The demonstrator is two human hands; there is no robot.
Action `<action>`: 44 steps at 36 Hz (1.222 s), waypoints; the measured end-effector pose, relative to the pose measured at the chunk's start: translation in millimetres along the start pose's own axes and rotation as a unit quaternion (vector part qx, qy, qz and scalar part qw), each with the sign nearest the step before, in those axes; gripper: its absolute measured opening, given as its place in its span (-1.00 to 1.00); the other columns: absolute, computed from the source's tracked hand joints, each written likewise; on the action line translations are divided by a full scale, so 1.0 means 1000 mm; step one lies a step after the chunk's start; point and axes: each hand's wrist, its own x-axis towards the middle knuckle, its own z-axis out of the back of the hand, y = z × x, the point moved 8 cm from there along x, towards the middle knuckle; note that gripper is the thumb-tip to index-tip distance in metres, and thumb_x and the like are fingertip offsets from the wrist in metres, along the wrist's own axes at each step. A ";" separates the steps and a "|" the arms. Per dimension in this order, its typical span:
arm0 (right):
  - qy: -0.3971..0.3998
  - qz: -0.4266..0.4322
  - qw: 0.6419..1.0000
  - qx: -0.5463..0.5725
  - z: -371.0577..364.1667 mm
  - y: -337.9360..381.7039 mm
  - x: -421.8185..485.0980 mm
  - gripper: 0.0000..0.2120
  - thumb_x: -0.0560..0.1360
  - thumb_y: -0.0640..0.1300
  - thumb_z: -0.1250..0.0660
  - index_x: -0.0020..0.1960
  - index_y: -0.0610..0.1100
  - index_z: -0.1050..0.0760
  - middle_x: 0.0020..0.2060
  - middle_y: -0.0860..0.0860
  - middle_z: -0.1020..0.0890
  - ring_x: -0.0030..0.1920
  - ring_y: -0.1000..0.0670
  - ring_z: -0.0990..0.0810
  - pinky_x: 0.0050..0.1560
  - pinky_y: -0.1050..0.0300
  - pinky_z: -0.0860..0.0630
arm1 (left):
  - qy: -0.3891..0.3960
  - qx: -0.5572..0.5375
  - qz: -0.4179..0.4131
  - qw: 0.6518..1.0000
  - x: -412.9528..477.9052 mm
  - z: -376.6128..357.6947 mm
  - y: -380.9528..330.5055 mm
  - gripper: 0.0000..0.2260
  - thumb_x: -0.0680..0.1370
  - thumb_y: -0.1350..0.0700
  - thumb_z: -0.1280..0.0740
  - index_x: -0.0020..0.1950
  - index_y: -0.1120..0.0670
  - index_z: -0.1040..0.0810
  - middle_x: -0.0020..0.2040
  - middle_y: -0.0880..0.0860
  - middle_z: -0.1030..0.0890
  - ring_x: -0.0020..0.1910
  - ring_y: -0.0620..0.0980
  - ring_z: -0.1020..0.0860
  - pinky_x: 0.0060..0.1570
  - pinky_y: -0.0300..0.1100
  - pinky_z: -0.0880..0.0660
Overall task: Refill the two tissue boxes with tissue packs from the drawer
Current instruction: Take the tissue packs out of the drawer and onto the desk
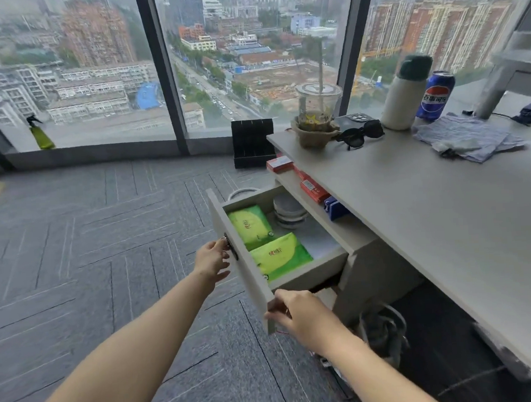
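Note:
The grey drawer [247, 273] under the desk stands pulled out. Two green tissue packs lie inside, one at the far end [251, 227] and one nearer me [280, 255]. My left hand [211, 260] is at the dark knob on the drawer front, fingers curled round it. My right hand [302, 315] grips the drawer front's near corner. No tissue box is in view.
A stack of round grey lids [289, 210] sits at the drawer's back. On the desk [445, 221] are a plastic cup, sunglasses, a white bottle, a Pepsi can and a cloth. Red boxes lie on the shelf above the drawer. A black box stands by the window.

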 end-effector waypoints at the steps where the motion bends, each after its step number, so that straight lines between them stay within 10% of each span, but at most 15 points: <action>1: 0.009 0.006 1.000 -0.005 -0.002 0.004 0.001 -0.78 0.53 0.10 -0.30 0.02 -0.03 -0.54 -0.02 0.03 -0.69 -0.01 0.00 -0.62 0.01 0.03 -0.54 | -0.005 0.003 -0.003 1.000 -0.001 0.005 0.000 -0.80 0.59 -0.01 -0.25 -0.10 0.11 -0.51 -0.26 0.04 -0.46 -0.31 0.01 -0.43 -0.27 -0.16 -0.42; 7: 0.052 0.035 0.998 -0.031 -0.002 0.023 0.011 -0.85 0.53 0.01 -0.29 0.04 0.00 -0.55 -0.01 0.00 -0.67 0.02 -0.05 -0.59 -0.03 0.08 -0.47 | -0.059 0.027 -0.012 0.998 -0.004 0.027 -0.009 -0.74 0.58 -0.05 -0.25 0.11 0.12 -0.37 0.09 0.12 -0.49 -0.06 0.10 -0.49 -0.15 -0.05 -0.48; 13: 0.097 0.050 0.994 -0.004 0.025 0.032 0.025 -0.87 0.47 -0.08 -0.41 0.00 -0.03 -0.55 -0.17 0.10 -0.64 -0.14 0.09 -0.60 -0.08 0.19 -0.55 | -0.184 0.190 -0.219 0.939 -0.018 0.044 -0.078 -0.68 0.55 0.00 -0.30 0.25 0.10 -0.40 0.25 0.14 -0.39 0.23 0.11 -0.40 0.22 -0.03 -0.33; 17: 0.039 0.053 0.996 0.053 0.062 0.026 0.050 -0.84 0.45 -0.15 -0.43 0.02 -0.07 -0.56 -0.09 0.06 -0.65 -0.07 0.10 -0.59 0.01 0.18 -0.55 | -0.081 0.280 -0.335 0.896 -0.034 0.011 -0.121 -0.74 0.53 0.03 -0.33 0.19 0.05 -0.46 0.11 0.03 -0.52 0.10 0.01 -0.49 0.20 0.06 -0.47; 23: -0.055 -0.092 0.984 0.143 0.088 -0.024 0.103 -0.70 0.49 -0.23 -0.37 0.21 -0.15 -0.46 0.11 -0.02 -0.57 0.12 -0.02 -0.54 0.12 0.15 -0.45 | 0.068 0.575 -0.317 0.751 -0.055 -0.051 -0.108 -0.57 0.47 -0.16 -0.36 0.30 -0.11 -0.42 0.23 -0.11 -0.53 0.22 -0.06 -0.49 0.29 0.06 -0.30; 29: 0.017 -0.225 0.969 0.105 0.066 -0.053 0.127 -0.55 0.53 -0.15 -0.31 0.38 -0.20 -0.33 0.29 -0.14 -0.48 0.24 -0.11 -0.48 0.18 0.05 -0.41 | 0.082 0.684 -0.285 0.667 -0.059 -0.066 -0.078 -0.32 0.33 -0.27 -0.44 0.38 -0.11 -0.35 0.30 -0.03 -0.50 0.32 0.05 -0.41 0.36 0.14 -0.17; 33: 0.088 -0.264 0.958 0.071 0.047 -0.049 0.129 -0.58 0.58 -0.08 -0.20 0.33 -0.31 -0.37 0.08 -0.18 -0.53 0.03 -0.15 -0.51 0.05 0.01 -0.48 | 0.055 0.735 -0.277 0.617 -0.063 -0.070 -0.068 -0.21 0.27 -0.36 -0.43 0.41 -0.08 -0.34 0.28 0.00 -0.52 0.29 0.09 -0.42 0.34 0.15 -0.16; 44: 0.172 -0.259 0.950 0.001 0.035 -0.045 0.127 -0.47 0.68 -0.03 0.06 0.51 -0.36 -0.01 0.50 -0.26 -0.19 0.46 -0.15 -0.26 0.23 0.13 -0.31 | 0.044 0.768 -0.232 0.595 -0.056 -0.077 -0.057 -0.16 0.18 -0.43 -0.43 0.35 -0.05 -0.40 0.25 0.00 -0.55 0.32 0.12 -0.36 0.36 0.22 -0.07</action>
